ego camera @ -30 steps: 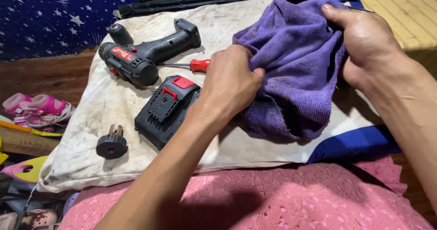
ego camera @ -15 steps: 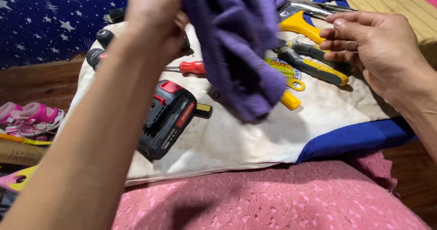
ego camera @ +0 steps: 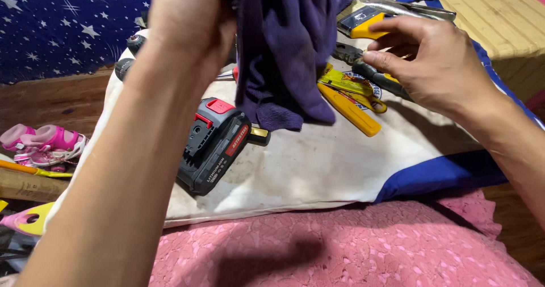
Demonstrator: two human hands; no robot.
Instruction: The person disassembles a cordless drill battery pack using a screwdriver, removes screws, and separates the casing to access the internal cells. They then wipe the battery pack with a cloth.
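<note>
The purple cloth (ego camera: 284, 48) hangs lifted off the tools, gripped in the closed left hand (ego camera: 190, 20) above the battery pack (ego camera: 213, 145). The right hand (ego camera: 431, 65), fingers loosely curled and empty, hovers over the yellow-handled pliers (ego camera: 363, 71). The tools lie uncovered on the white mat (ego camera: 318, 162); none is picked up yet.
</note>
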